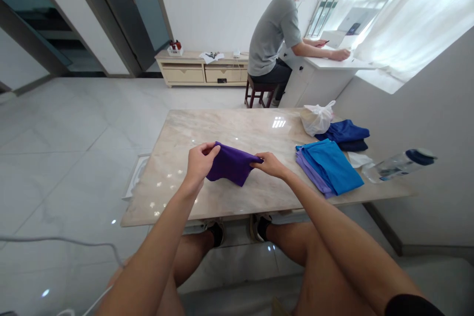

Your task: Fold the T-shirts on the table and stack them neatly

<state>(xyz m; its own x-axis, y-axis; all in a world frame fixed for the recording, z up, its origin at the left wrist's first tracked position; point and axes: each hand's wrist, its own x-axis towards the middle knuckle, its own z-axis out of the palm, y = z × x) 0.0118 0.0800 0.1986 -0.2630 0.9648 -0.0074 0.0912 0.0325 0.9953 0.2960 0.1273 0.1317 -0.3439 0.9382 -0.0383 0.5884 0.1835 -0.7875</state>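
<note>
A dark purple cloth is stretched between my two hands over the marble-patterned table. My left hand pinches its upper left corner between thumb and fingers. At the opposite corner, my right hand is closed on the fabric. The cloth's lower edge hangs loosely, and I cannot tell whether it touches the tabletop. To the right of my right hand lies a stack of folded cloth, a bright blue cloth on top of a lavender cloth.
Behind the stack sit a dark blue cloth and a white plastic bag. A clear water bottle stands at the table's right end. Beyond, a person sits on a stool at a white desk, beside a low cabinet.
</note>
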